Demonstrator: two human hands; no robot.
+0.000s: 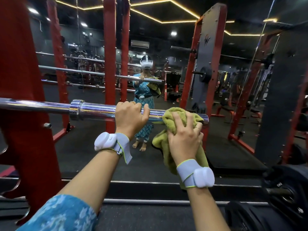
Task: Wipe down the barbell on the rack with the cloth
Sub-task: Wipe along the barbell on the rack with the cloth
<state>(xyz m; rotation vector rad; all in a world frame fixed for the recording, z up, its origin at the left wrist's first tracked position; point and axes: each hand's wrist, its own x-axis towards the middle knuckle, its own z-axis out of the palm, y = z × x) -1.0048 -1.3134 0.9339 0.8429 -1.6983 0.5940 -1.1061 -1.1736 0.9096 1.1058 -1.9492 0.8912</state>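
Note:
A chrome barbell (pixel 93 110) lies across the view at chest height, running from the red rack upright (pixel 25 97) on the left to its free sleeve end on the right. My left hand (pixel 130 116) grips the sleeve from above, fingers curled over it. My right hand (pixel 185 139) holds a green cloth (pixel 173 117) wrapped around the sleeve close to its end; the rest of the cloth hangs below my wrist. The cloth and hand hide most of the sleeve's tip.
A wall mirror (pixel 150 47) directly ahead reflects me, the bar and the gym. A red and grey rack frame (pixel 206 55) stands to the right. Black weight plates (pixel 286 189) sit low at the right. Dark rubber floor lies below.

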